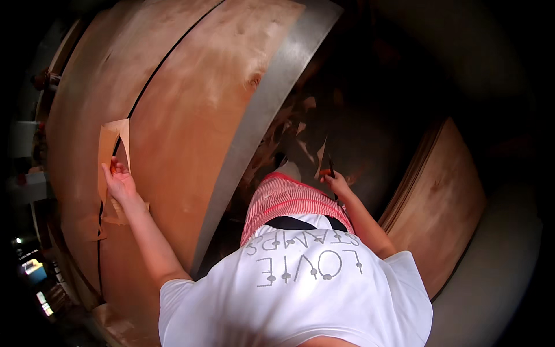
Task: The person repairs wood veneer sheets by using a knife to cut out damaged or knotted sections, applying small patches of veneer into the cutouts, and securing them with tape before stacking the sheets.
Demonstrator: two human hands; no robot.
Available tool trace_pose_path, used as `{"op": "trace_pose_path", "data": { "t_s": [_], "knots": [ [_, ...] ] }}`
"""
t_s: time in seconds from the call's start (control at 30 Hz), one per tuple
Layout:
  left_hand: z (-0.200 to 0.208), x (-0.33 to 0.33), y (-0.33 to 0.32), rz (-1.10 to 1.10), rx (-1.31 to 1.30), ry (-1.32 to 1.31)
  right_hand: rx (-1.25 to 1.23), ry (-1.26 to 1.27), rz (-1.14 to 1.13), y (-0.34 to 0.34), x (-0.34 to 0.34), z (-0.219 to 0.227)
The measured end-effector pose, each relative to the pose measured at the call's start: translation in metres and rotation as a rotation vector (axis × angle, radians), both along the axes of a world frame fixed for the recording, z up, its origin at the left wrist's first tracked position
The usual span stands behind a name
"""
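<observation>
My left hand is over the wooden sheets, palm up, with its fingers curled at the lower part of a pale, torn veneer piece. The piece lies across the dark gap between two large veneer sheets. Away from the sheets, beside my hip, my right hand is closed around a slim dark tool; its exact kind is too small to tell. Near that hand a narrow pale veneer sliver stands out against the dark floor.
A grey metal edge borders the sheets on their right. Veneer scraps litter the dark floor beyond my feet. To the right stands a stack of wooden sheets. Another veneer scrap lies below my left hand.
</observation>
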State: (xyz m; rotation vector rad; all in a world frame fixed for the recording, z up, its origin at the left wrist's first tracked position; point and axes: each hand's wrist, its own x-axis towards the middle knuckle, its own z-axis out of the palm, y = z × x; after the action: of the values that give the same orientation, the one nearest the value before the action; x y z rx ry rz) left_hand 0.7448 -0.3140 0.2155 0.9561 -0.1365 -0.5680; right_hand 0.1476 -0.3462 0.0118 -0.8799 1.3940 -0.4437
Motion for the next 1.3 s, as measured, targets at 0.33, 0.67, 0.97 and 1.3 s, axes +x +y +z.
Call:
{"op": "trace_pose_path", "data": {
  "t_s": [0.33, 0.67, 0.97, 1.3],
  "knots": [
    [-0.066, -0.049, -0.144, 0.047, 0.051, 0.208, -0.055, 0.094, 0.155, -0.199, 0.042, 0.027],
    [-0.181, -0.213, -0.226, -0.077, 0.107, 0.693, 0.037, -0.228, 0.547, -0.321, 0.204, 0.061],
    [-0.205, -0.284, -0.26, -0.068, 0.24, 0.815, -0.041, -0.072, 0.816, -0.388, 0.255, 0.027],
    [-0.174, -0.322, -0.223, 0.027, 1.327, -0.622, -0.07, -0.058, 1.089, -0.436, 0.258, 0.006]
  ]
}}
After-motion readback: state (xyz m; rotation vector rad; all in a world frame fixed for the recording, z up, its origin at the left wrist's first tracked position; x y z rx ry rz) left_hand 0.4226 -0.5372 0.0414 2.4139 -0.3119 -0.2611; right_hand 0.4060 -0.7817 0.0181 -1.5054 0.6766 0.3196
